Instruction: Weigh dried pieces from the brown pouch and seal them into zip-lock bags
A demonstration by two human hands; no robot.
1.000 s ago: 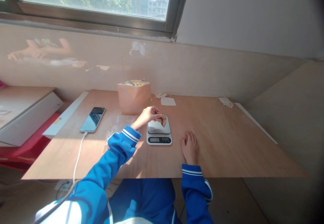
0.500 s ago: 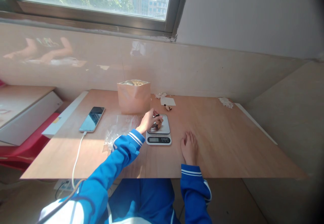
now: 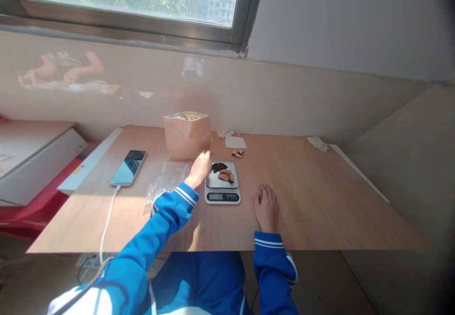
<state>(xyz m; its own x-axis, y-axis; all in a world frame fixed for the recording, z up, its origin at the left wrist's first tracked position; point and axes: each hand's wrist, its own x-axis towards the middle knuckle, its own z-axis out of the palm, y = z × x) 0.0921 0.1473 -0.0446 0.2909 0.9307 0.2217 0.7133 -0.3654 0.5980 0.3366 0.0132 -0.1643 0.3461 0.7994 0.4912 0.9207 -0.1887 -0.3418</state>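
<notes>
A small white digital kitchen scale [image 3: 222, 198] stands in the middle of the table. On its metal plate lie dark, dried-looking slices [image 3: 218, 167] and several light brown ones [image 3: 225, 176]. My left hand [image 3: 200, 169] is just left of the plate, its fingers curled together and nothing visible in them. Behind it stands an upright paper pouch [image 3: 187, 137], open at the top with a shiny lining. A clear plastic bag [image 3: 167, 180] lies flat, partly under my left forearm. My right hand [image 3: 266, 208] rests on the table right of the scale, fingers laid down and holding nothing.
Small dried pieces [image 3: 238, 153] lie behind the scale, near a white card [image 3: 235, 142] and crumpled tissue [image 3: 225, 134]. A phone [image 3: 128, 168] with a white charging cable [image 3: 108, 217] is at the left. More tissue [image 3: 317, 143] lies at the back right.
My left hand has let go of the dried slices on the scale and moved left, off the plate. The slices now lie uncovered there. My right hand has stayed still.
</notes>
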